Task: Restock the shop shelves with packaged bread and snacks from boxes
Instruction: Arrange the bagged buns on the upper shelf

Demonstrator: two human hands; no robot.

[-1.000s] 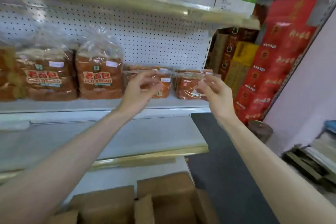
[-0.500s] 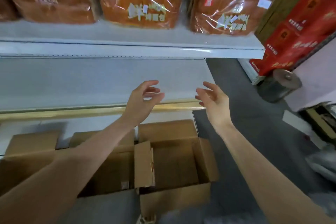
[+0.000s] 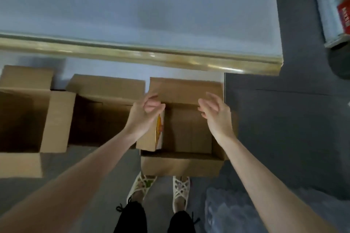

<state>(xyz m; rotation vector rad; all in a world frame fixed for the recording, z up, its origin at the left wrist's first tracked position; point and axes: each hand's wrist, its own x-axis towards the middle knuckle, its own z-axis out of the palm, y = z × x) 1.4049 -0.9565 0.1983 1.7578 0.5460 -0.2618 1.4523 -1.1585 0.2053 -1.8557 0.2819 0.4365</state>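
Observation:
I look straight down at three open cardboard boxes on the floor in front of the shelving. The right box [image 3: 189, 134] stands at my feet and its inside looks bare brown. My left hand [image 3: 145, 113] hovers over that box's left flap, fingers loosely curled and holding nothing. My right hand [image 3: 216, 111] hangs above the box's right side with fingers spread and nothing in it. The middle box [image 3: 102, 119] and the left box [image 3: 22, 119] are dark inside; their contents cannot be made out. No bread packages are in view.
A bare grey lower shelf [image 3: 132, 5] with a gold front rail [image 3: 151, 56] runs above the boxes. Crumpled clear plastic [image 3: 227, 212] lies on the dark floor at lower right. A neighbouring shelf end [image 3: 333, 24] with a red package stands at upper right.
My view has dropped from the bread shelf to the boxes on the floor. Both hands came down from the shelved bread packages and now hover over the right box, holding nothing.

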